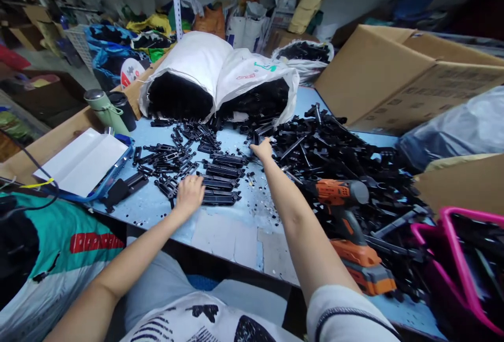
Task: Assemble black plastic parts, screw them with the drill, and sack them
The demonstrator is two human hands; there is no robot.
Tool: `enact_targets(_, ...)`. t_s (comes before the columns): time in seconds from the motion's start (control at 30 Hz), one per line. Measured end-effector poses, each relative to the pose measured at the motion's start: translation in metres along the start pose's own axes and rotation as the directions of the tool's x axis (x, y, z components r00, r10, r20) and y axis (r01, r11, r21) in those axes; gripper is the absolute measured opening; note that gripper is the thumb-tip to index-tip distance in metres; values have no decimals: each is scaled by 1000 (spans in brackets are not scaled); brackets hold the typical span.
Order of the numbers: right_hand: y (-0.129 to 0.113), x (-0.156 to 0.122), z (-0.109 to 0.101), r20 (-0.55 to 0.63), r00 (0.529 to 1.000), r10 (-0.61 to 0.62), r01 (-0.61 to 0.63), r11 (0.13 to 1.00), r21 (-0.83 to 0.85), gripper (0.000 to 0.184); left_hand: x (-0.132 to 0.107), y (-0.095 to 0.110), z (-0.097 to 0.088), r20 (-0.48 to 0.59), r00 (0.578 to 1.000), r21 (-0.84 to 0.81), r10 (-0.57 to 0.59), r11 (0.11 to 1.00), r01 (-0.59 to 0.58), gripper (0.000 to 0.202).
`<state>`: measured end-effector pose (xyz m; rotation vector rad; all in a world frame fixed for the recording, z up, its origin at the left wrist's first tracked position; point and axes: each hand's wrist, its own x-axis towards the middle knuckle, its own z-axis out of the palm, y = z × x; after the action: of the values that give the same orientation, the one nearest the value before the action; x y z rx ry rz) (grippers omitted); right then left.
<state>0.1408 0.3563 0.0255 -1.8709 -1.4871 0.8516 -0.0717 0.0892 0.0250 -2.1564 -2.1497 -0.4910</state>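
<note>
My left hand rests knuckles-up on the blue table, fingers curled over the near end of a row of long black plastic parts. My right hand reaches far forward into the loose black parts spilling from two white sacks; its fingers are curled down among the pieces, and what they hold is hidden. An orange cordless drill lies right beside my right forearm.
Large cardboard boxes stand at the back right, and a pink basket with black parts at the right edge. At the left are a green flask, a black cup and a white pad in a blue tray.
</note>
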Motion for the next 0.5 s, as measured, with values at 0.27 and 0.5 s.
enact_targets(0.27,12,-90,-29,374,901,-220,-26,833,552,40,51,-48,15,142,972,43,-185,983,181,18)
enact_targets(0.5,63,-225,-47,393,807,-440,109,766,634,46,1,-38,-5,-23,992,-365,-126,925,109,29)
